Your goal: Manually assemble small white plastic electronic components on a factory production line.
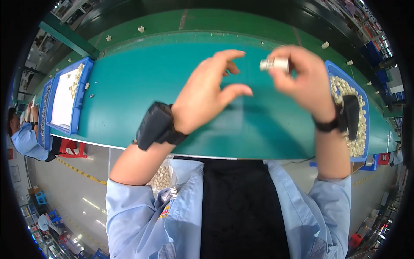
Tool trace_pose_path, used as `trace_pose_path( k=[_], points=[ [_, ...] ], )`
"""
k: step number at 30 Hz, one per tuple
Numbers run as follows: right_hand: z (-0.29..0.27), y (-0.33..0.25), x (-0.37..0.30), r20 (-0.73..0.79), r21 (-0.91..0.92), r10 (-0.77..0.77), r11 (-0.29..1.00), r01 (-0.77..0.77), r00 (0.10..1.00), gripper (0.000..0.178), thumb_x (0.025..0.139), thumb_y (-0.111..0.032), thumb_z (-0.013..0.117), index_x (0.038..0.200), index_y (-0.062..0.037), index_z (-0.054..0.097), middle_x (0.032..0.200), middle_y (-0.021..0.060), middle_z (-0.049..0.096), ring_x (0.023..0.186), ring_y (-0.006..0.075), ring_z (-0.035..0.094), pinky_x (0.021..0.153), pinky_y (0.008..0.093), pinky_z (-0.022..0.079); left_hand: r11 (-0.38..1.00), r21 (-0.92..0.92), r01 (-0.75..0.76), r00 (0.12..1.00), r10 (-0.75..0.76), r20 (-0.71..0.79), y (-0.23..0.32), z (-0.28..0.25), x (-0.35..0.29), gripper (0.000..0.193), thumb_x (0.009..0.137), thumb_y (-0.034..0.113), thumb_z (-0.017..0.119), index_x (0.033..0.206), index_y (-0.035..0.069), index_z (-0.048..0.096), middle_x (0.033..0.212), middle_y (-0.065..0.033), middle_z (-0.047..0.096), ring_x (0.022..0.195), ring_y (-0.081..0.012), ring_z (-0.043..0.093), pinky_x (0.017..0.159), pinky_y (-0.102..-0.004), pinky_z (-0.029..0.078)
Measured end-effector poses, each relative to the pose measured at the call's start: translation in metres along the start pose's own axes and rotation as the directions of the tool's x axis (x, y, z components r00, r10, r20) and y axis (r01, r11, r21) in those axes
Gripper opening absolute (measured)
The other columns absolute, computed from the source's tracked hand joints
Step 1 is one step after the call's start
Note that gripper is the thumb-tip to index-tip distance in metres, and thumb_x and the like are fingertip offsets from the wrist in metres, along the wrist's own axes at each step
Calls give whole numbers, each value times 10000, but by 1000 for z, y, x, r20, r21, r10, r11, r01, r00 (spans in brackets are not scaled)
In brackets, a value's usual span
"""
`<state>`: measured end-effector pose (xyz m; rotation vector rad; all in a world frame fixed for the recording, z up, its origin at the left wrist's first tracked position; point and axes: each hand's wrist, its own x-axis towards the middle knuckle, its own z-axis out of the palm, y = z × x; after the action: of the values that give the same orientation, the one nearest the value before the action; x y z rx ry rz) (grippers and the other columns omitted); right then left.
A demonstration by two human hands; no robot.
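Green tabletop (125,99) was stretched across centre. Pale cylindrical part (279,64) was clamped in right hand (307,81), upper right (narrow end left free, presumably for access). Left hand (202,93), centre, was held empty, digits apart. Blue bin (367,129) was set at right, likely for reach.

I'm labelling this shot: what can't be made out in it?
All in the head view:
Pale part, fine detail: blurred, one end covered by the right hand.
Some pieces in the right-hand blue tray: behind the black wrist device.
Clear bag, full contents: partly behind the left forearm.
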<state>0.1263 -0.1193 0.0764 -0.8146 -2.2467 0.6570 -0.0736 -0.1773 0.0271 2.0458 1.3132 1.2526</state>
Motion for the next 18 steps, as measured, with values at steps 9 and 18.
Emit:
trace_pose_path(
  k=[9,18],
  points=[
    [-82,217,129,-82,-579,178,792,-192,981,216,685,-228,616,707,-14,602,612,104,565,564,154,525,560,288,434,847,427,317,908,-140,-396,-163,-65,61,437,744,225,695,1094,21,530,1110,-168,531,1018,-316,520,861,-390,435],
    [-69,266,123,-70,-758,554,511,-406,830,348,681,-326,612,872,-39,659,813,195,640,783,320,626,729,375,490,522,603,603,797,-356,-489,-237,-126,80,503,761,337,675,1141,41,530,1116,-185,538,1008,-316,538,839,-388,450]
  ],
)
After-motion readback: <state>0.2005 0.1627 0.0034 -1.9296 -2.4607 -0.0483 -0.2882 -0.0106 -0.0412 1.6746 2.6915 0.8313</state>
